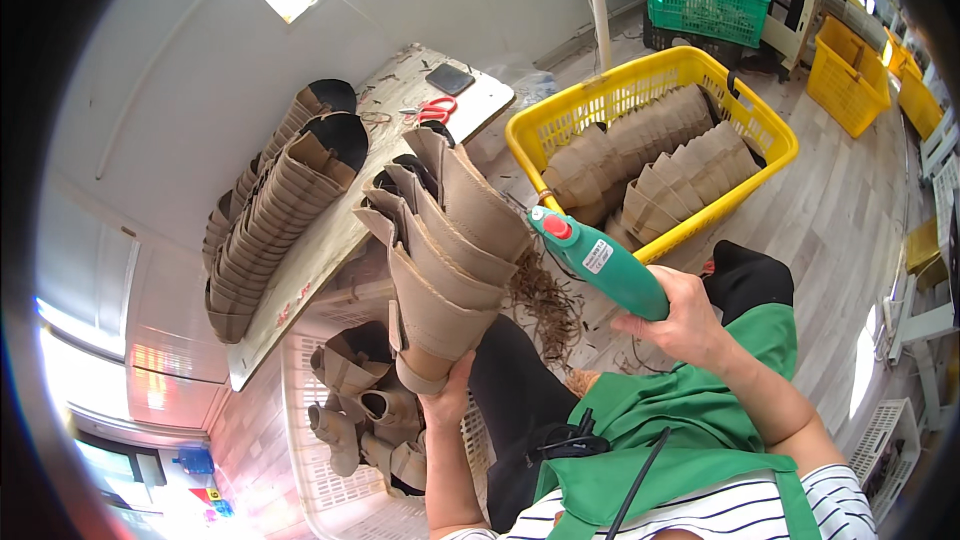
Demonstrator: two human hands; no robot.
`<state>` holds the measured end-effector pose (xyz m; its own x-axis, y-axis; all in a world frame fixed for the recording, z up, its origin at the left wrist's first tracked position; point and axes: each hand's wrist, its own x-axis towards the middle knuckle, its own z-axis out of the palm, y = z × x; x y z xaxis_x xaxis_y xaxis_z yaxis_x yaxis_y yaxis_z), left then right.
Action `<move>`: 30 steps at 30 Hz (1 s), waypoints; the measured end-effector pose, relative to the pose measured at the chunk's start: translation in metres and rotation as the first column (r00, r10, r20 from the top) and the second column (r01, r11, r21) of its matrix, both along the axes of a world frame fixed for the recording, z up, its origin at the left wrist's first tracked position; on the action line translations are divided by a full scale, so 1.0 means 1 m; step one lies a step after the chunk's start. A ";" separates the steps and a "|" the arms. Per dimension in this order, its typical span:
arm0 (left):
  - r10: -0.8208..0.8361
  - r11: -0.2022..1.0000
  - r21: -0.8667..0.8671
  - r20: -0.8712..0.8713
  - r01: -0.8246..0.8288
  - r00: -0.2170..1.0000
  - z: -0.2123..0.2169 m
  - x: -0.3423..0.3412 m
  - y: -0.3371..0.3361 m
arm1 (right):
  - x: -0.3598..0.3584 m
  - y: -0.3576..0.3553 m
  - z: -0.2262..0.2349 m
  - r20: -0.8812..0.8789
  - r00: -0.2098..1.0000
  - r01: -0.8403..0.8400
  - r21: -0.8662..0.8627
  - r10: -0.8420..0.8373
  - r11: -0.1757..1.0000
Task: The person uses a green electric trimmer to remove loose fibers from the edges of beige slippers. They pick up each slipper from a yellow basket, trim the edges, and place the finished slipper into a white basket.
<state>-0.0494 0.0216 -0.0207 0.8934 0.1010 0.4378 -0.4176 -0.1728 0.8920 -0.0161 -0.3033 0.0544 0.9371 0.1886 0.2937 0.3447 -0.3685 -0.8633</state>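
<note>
My left hand (pixel 448 395) is closed around the lower end of a nested stack of tan boot uppers (pixel 450 305) with dark linings, held tilted above my lap. In my right hand (pixel 688 318) is a green handheld electric tool (pixel 615 275) with a red button. The tool's far end points toward the stack; whether they touch I cannot tell. Beneath the stack, more loose tan uppers (pixel 375 410) lie in a white crate (pixel 310 470).
On the narrow table (pixel 395 80) at the left are long rows of nested uppers (pixel 275 230), red-handled scissors (pixel 432 110) and a dark phone (pixel 450 79). A yellow basket (pixel 640 70) ahead holds stacked uppers. Brown scraps (pixel 548 310) litter the floor. A green crate (pixel 705 0) stands farther back.
</note>
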 end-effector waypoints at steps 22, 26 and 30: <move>-0.046 0.630 0.743 0.328 -0.227 0.944 -0.010 -0.001 -0.023 | 0.024 0.004 0.025 -0.268 0.959 0.084 -0.038 -0.091 0.996; -0.049 0.656 0.726 0.317 -0.209 0.947 -0.027 -0.001 -0.029 | 0.045 0.008 0.026 -0.298 0.948 0.090 -0.073 -0.108 0.993; -0.064 0.665 0.718 0.329 -0.206 0.942 -0.027 -0.003 -0.031 | 0.066 0.016 0.032 -0.312 0.945 0.068 -0.109 -0.099 0.992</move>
<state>-0.0527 -0.0095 -0.0475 0.7047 -0.3156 0.6354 -0.5943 -0.7518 0.2857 0.0500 -0.2872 0.0861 0.9923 0.1184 -0.0355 0.0245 -0.4702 -0.8822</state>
